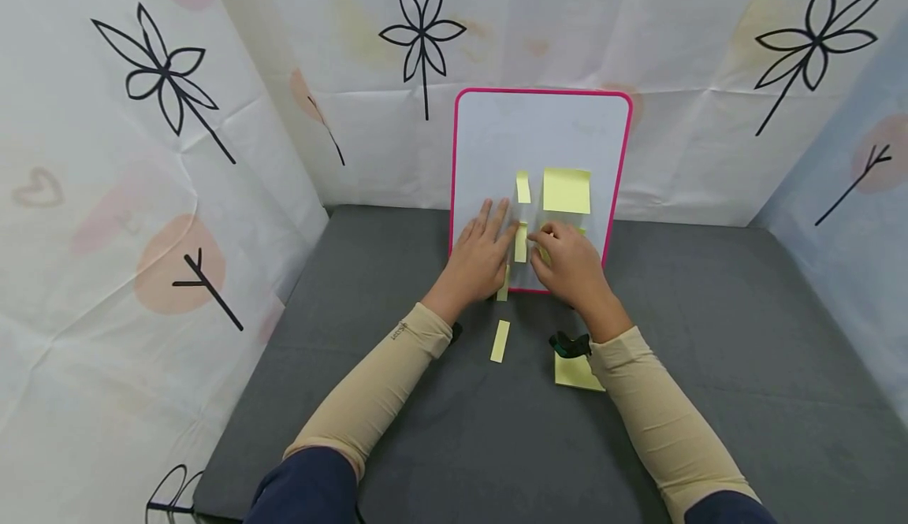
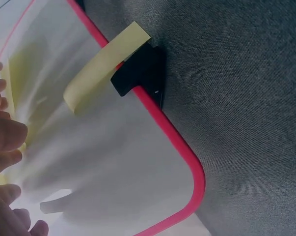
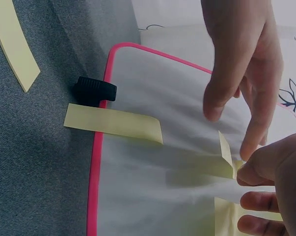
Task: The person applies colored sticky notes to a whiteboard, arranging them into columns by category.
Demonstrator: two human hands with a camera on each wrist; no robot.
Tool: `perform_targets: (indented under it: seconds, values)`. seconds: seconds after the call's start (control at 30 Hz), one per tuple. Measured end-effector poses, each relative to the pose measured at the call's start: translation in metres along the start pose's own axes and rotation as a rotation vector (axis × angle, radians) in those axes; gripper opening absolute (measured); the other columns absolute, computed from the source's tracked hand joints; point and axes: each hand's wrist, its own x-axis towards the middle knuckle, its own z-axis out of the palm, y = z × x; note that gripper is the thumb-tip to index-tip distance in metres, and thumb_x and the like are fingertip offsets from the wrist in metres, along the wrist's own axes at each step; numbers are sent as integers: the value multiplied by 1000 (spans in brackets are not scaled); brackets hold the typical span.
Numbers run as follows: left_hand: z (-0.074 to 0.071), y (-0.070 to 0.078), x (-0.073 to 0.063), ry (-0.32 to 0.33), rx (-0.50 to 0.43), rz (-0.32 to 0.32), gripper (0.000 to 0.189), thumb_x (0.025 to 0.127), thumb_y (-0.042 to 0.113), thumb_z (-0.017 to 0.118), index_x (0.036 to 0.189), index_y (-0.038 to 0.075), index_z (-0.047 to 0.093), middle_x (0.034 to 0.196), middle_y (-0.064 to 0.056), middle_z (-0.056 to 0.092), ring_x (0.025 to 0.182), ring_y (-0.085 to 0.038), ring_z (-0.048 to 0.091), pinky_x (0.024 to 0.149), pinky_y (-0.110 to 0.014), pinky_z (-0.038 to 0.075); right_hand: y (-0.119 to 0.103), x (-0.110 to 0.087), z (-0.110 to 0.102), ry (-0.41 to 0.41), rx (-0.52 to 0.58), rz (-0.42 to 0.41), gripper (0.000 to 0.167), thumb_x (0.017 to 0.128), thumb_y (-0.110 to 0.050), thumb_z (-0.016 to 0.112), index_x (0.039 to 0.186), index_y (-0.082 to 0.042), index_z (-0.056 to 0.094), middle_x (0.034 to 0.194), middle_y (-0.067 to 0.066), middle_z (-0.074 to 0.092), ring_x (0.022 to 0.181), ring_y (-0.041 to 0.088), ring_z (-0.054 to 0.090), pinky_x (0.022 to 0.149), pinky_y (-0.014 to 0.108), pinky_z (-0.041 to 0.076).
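Observation:
A whiteboard (image 1: 539, 134) with a pink frame stands upright at the back. Fingers spread and mostly straight, my left hand (image 1: 478, 252) rests on its lower left part, forefinger beside the top of a narrow yellow sticky-note strip (image 1: 521, 244). From the other side my right hand (image 1: 571, 264), fingers curled, pinches at that strip's edge; the thumb tip overlaps its end in the right wrist view. Another strip (image 1: 522, 187) is stuck above, beside a square yellow sticky note (image 1: 567, 191). A further strip (image 3: 113, 122) hangs over the bottom frame. The right hand partly hides more yellow paper.
On the grey table (image 1: 397, 272), a loose yellow strip (image 1: 500, 341) lies in front of the board. A yellow sticky-note pad (image 1: 578, 372) sits partly under the right forearm. Black feet (image 3: 94, 90) hold the board's bottom edge. Patterned white cloth (image 1: 284, 35) walls the back and sides.

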Motion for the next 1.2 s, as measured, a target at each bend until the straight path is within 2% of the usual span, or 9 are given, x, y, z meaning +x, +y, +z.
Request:
perform_targets:
  seconds: [0.23, 0.53, 0.73, 1.0, 1.2]
  values:
    - [2, -1, 1, -11, 52, -24, 58, 112, 26, 44, 168, 15, 33, 180, -15, 7, 167, -37, 7, 131, -52, 25, -1, 3, -1, 6, -12, -6, 25, 99, -11, 69, 119, 2, 78, 110, 20, 68, 86, 37, 61, 73, 51, 54]
    - [5, 0, 2, 7, 87, -30, 68, 106, 25, 54, 169, 16, 31, 180, -15, 7, 166, -39, 10, 128, -55, 30, 1, 8, 2, 4, -62, 7, 36, 99, -11, 68, 134, -3, 73, 114, 21, 66, 92, 38, 62, 72, 52, 54]
    - [5, 0, 1, 6, 88, -25, 77, 102, 28, 64, 169, 15, 29, 179, -15, 7, 166, -39, 11, 128, -55, 31, 2, 10, 3, -16, -75, 12, 39, 100, -14, 67, 137, -5, 72, 113, 21, 64, 94, 38, 61, 73, 53, 53]
    - [8, -1, 0, 18, 105, -20, 81, 100, 30, 67, 170, 15, 28, 179, -15, 7, 166, -39, 13, 128, -56, 29, 2, 12, 4, -31, -74, 19, 41, 99, -15, 68, 139, -8, 71, 112, 22, 62, 92, 37, 59, 74, 52, 52]
    - [11, 0, -2, -8, 107, -24, 83, 99, 31, 68, 170, 16, 26, 180, -15, 6, 166, -40, 13, 129, -58, 27, 0, 7, 4, -59, -49, 54, 42, 99, -15, 68, 140, -8, 71, 113, 22, 62, 95, 39, 60, 76, 54, 52]
